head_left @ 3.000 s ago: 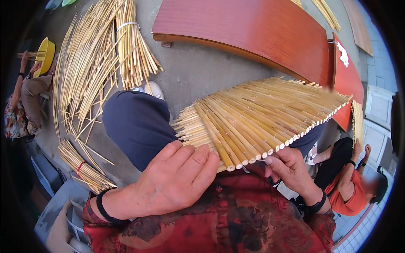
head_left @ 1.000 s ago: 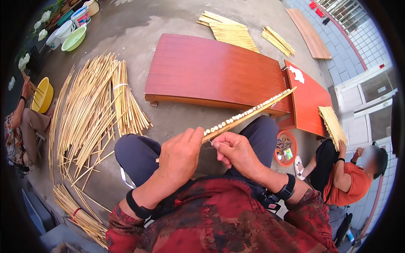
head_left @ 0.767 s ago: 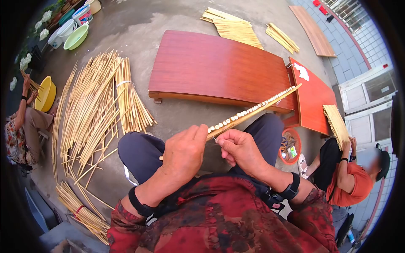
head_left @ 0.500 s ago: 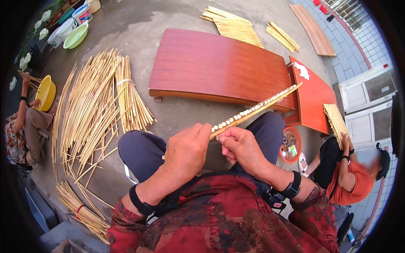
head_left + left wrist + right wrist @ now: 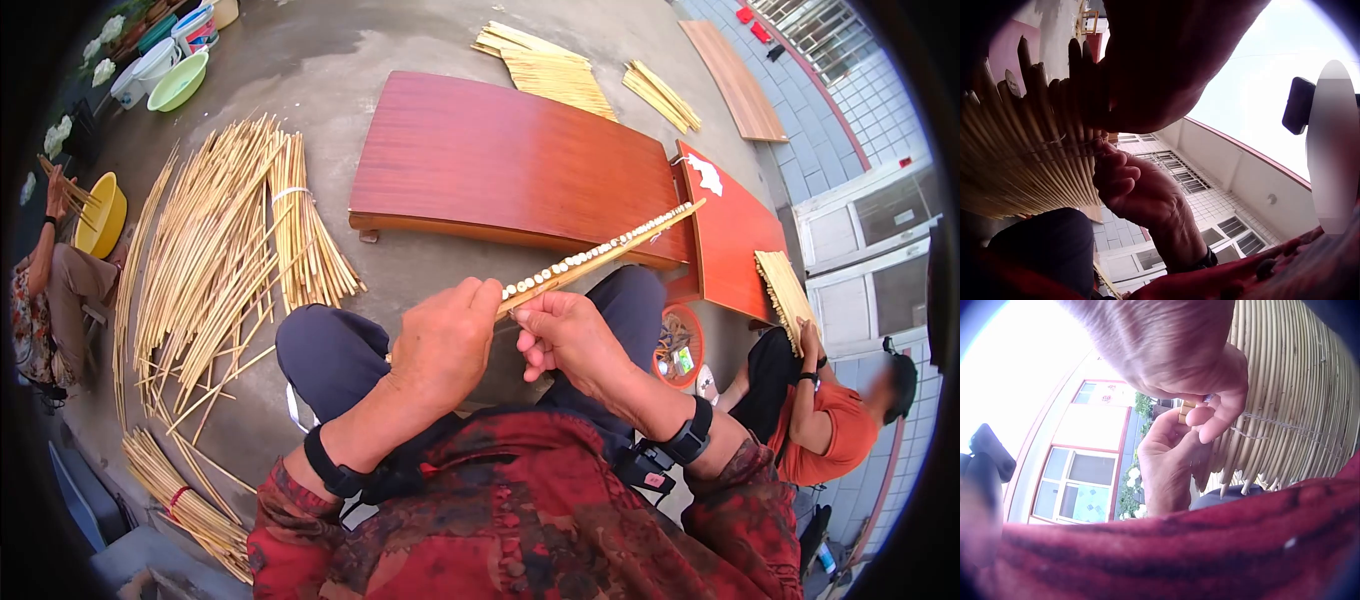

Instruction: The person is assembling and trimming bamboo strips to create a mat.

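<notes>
A small pink label (image 5: 654, 480) on the black strap gear by the right forearm and the blue-and-red print on a white plastic bucket (image 5: 197, 32) are too small to read, as is a green-and-white packet (image 5: 683, 361) inside the orange plastic basket (image 5: 699, 331). The left hand (image 5: 440, 335) grips the near end of a mat of straight yellow reed stalks (image 5: 600, 262), which slants away from that grip, up and to the right, its pale cut ends in a row. Just beside, the right hand (image 5: 568, 335) has thumb and forefinger together, pinching the pale binding thread (image 5: 1279, 423) at the mat's edge, its other fingers curled.
</notes>
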`<state>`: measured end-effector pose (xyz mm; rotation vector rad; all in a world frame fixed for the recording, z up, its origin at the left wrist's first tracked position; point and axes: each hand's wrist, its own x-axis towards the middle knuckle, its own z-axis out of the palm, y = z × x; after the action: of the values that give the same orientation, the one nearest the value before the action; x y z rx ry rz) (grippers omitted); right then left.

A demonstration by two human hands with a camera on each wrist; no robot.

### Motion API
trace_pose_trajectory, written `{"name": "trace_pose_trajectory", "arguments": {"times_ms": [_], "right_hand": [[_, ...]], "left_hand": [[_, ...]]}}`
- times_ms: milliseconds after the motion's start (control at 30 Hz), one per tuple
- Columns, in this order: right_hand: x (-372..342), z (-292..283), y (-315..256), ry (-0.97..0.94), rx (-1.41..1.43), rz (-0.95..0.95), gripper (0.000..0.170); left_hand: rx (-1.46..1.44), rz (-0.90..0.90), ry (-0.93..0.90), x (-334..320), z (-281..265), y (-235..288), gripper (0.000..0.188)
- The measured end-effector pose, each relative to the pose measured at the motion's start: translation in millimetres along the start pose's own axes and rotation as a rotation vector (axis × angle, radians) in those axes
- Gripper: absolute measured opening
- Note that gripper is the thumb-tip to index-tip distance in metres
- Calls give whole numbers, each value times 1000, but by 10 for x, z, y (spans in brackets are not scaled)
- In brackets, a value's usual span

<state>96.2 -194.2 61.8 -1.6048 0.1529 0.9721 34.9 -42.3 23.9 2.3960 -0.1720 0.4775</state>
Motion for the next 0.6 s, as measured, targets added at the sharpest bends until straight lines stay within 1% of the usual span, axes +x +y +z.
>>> {"name": "trace_pose_trajectory", "arguments": {"times_ms": [267,400,500,600], "right_hand": [[-11,-98,91,6,117,7,9],[-33,-62,94,18,107,0,8],[-63,-76,132,20,90,-5,8],[-56,-36,117,37,137,-2,7]], "left_hand": [[13,6,-27,-26,28,77,26],[0,19,-3,-38,35,74,25],[-21,33,-22,-66,58,99,22],[-2,50,-3,-62,57,106,20]]}}
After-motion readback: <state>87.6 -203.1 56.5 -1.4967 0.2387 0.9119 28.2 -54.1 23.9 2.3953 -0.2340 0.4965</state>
